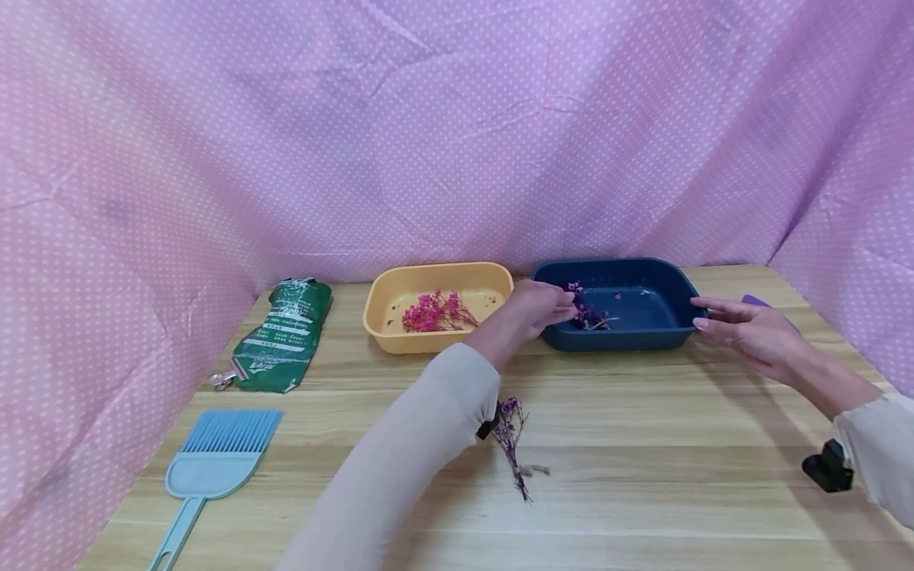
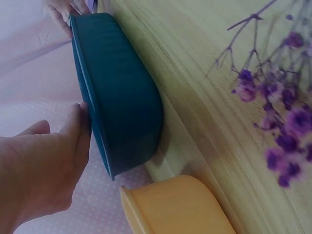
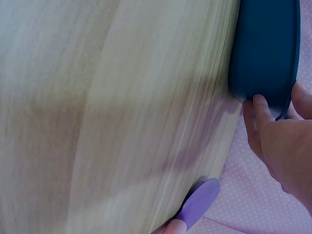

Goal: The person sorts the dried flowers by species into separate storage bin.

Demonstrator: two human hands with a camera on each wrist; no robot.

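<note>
My left hand (image 1: 544, 308) reaches over the left end of a dark blue tray (image 1: 614, 341), its fingers extended just above a small bunch of purple dried flowers (image 1: 581, 305) inside. In the left wrist view, the fingertips of that hand (image 2: 53, 156) are at the tray's rim. At the opposite end, my right hand (image 1: 753, 333) touches the tray's outer wall and rim with extended fingers; the right wrist view shows this hand (image 3: 287, 141) against the rounded end. Another purple dried sprig (image 1: 508, 436) lies on the table below my left forearm, partly hidden by the sleeve.
A yellow tray (image 1: 400, 343) with pink dried flowers (image 1: 432, 312) stands left of the blue one. Further left lie a green packet (image 1: 286, 337) with a metal clip (image 1: 227, 376) and a light blue brush (image 1: 214, 472). A purple rounded object (image 3: 201, 202) lies beyond my right hand.
</note>
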